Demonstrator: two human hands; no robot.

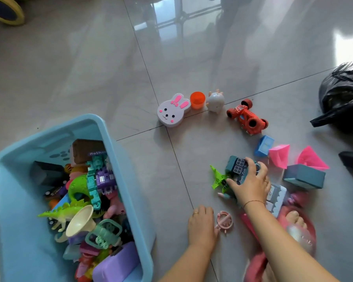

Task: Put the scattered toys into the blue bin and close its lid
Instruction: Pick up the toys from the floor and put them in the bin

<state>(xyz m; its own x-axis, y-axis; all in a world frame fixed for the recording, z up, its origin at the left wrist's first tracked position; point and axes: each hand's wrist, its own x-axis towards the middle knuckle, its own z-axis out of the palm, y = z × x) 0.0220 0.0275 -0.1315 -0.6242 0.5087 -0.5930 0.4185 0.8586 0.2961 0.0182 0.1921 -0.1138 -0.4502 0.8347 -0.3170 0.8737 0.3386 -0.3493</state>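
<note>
Dark teal house-shaped block (237, 168) sits on the floor (110, 68) right of the bin, among the scattered toys. Right hand (251, 183) is over it, fingers (253, 165) curled across the top and far side, thumb on the near face: closed on the block, not clearly lifted. A green toy plane (218, 179) lies touching its left side.

Handling, judged: block looks light and rigid, flat-sided, likely foam or hollow plastic; a span grip across opposite faces should hold. Not fragile. The plane may drag along if the block is slid rather than lifted.

Left hand (201, 225) rests palm-down on the floor, fingers loosely bent, holding nothing; pink ring toy (224, 220) just beside it.

Blue bin (10, 210) stands at left, lid not in view. Contents: green dinosaur (63, 212), cream funnel (81, 220), purple box (116, 263), mixed blocks; well filled, room remains at the far end.

Still out: bunny case (172, 110), orange cup (197, 100), red car (247, 117), pink wedges (279, 156).
</note>
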